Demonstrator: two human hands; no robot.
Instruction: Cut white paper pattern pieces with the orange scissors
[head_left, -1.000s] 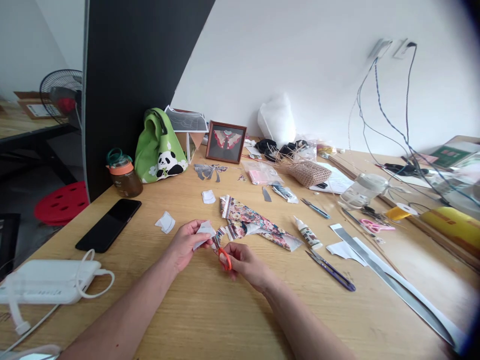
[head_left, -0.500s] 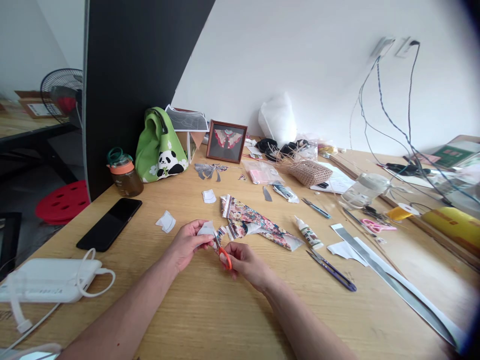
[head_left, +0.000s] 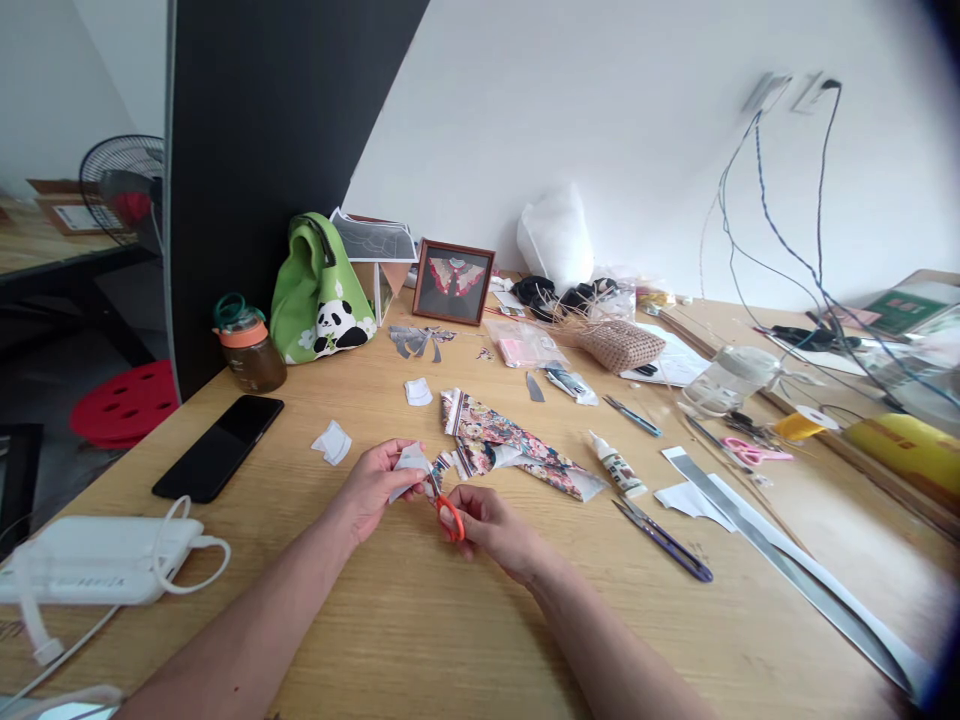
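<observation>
My left hand (head_left: pixel 382 488) is closed, pinching a small whitish piece (head_left: pixel 409 462) that looks like paper or backed fabric. In my right hand (head_left: pixel 487 522) is a pair of scissors (head_left: pixel 451 517) with orange handles, its blades pointing up and left against the edge of that piece. A small patterned scrap (head_left: pixel 442 467) shows beside the blades; whether it joins the white piece I cannot tell. Just beyond lies a folded floral fabric (head_left: pixel 510 440) with a striped border. White cut pieces lie to the left (head_left: pixel 332 443) and farther back (head_left: pixel 418 391).
A phone (head_left: pixel 219 447), a white power bank (head_left: pixel 97 560) with cables and a bottle (head_left: pixel 251 345) line the left. On the right are a glue bottle (head_left: pixel 619 467), purple thread snips (head_left: pixel 664 541) and long grey-white strips (head_left: pixel 780 560). A framed butterfly piece (head_left: pixel 453 282) stands behind.
The whitish piece in my left hand has tilted slightly, showing more of its face. My right hand and the scissors stay nearly in place.
</observation>
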